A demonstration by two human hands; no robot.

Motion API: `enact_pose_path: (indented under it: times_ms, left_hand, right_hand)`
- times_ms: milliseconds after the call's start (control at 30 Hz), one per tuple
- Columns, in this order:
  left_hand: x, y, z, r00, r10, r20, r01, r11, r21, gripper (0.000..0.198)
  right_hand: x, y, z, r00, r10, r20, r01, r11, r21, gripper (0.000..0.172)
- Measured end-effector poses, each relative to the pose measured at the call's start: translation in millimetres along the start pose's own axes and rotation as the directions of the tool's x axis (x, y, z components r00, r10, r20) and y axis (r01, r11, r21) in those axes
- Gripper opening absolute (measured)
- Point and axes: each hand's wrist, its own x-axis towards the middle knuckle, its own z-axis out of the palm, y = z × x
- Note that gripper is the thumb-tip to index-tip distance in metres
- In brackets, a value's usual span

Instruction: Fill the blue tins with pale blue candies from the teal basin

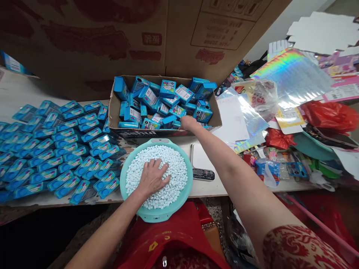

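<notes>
1. The left hand (153, 175) lies flat in the teal bowl (185, 192), fingers spread apart, palm down on the small white candies (175, 168). It grips nothing.
2. The right hand (187, 122) reaches past the bowl into the cardboard tray (113, 112) behind it. Its fingers curl down among the blue boxes (168, 89); I cannot tell if they hold one.
3. The tray sits just behind the bowl, and its front wall shows big white letters, too cut off to read.
4. One box top has colorful words, too small to read.
5. Left of the bowl, many open blue cases (56, 149) lie in rows.
6. Right of the bowl, touching its rim, sits a white scale (200, 160).
</notes>
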Motion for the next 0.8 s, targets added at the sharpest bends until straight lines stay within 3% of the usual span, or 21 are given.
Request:
enact_pose_path:
  times_ms: [133, 267, 300, 333, 367, 433, 500, 600, 700, 800]
  left_hand:
    - [-1.4, -2.0, 4.9, 0.996, 0.033, -0.089, -0.033, 0.999, -0.002, 0.026]
    - [-1.6, -7.2, 14.4, 0.974, 0.091, -0.208, -0.099, 0.995, -0.026, 0.019]
    - [-1.7, -8.4, 16.3, 0.970, 0.099, -0.222, -0.110, 0.993, -0.037, 0.017]
    - [-1.6, -9.6, 18.1, 0.968, 0.100, -0.229, -0.115, 0.992, -0.053, 0.016]
    - [-1.6, -10.7, 19.5, 0.967, 0.098, -0.233, -0.118, 0.990, -0.076, 0.015]
    - [-1.1, -12.7, 21.8, 0.965, 0.089, -0.246, -0.128, 0.981, -0.146, 0.015]
    - [-0.2, -14.5, 23.2, 0.959, 0.069, -0.274, -0.134, 0.964, -0.228, 0.016]
    - [2.4, -16.6, 23.8, 0.947, 0.037, -0.319, -0.149, 0.931, -0.334, 0.018]
    - [6.2, -18.5, 22.9, 0.938, -0.051, -0.344, -0.118, 0.884, -0.453, 0.020]
    - [9.3, -20.7, 21.3, 0.940, -0.161, -0.302, -0.029, 0.842, -0.538, 0.021]
  right_hand:
    - [-31.4, 10.7, -24.9, 0.995, -0.018, -0.097, 0.024, 0.998, 0.059, 0.031]
    - [-113.6, 34.4, -33.7, 0.935, -0.074, -0.347, 0.164, 0.957, 0.239, 0.032]
    - [-138.0, 39.5, -26.1, 0.880, -0.049, -0.472, 0.285, 0.850, 0.444, 0.033]
    - [-161.6, 43.3, -14.2, 0.853, 0.017, -0.521, 0.364, 0.696, 0.619, 0.035]
    - [-183.2, 45.3, 1.3, 0.850, 0.103, -0.517, 0.391, 0.536, 0.749, 0.036]
    - [-217.6, 44.5, 38.7, 0.899, 0.193, -0.393, 0.325, 0.309, 0.894, 0.037]
    - [-239.2, 39.3, 75.8, 0.927, 0.243, -0.284, 0.251, 0.160, 0.955, 0.040]
    - [-254.9, 29.6, 114.6, 0.929, 0.327, -0.173, 0.201, -0.053, 0.978, 0.042]
    - [-263.8, 22.9, 130.6, 0.915, 0.400, -0.058, 0.183, -0.283, 0.941, 0.044]
    - [-275.4, 22.3, 138.6, 0.903, 0.407, 0.136, 0.092, -0.494, 0.864, 0.044]
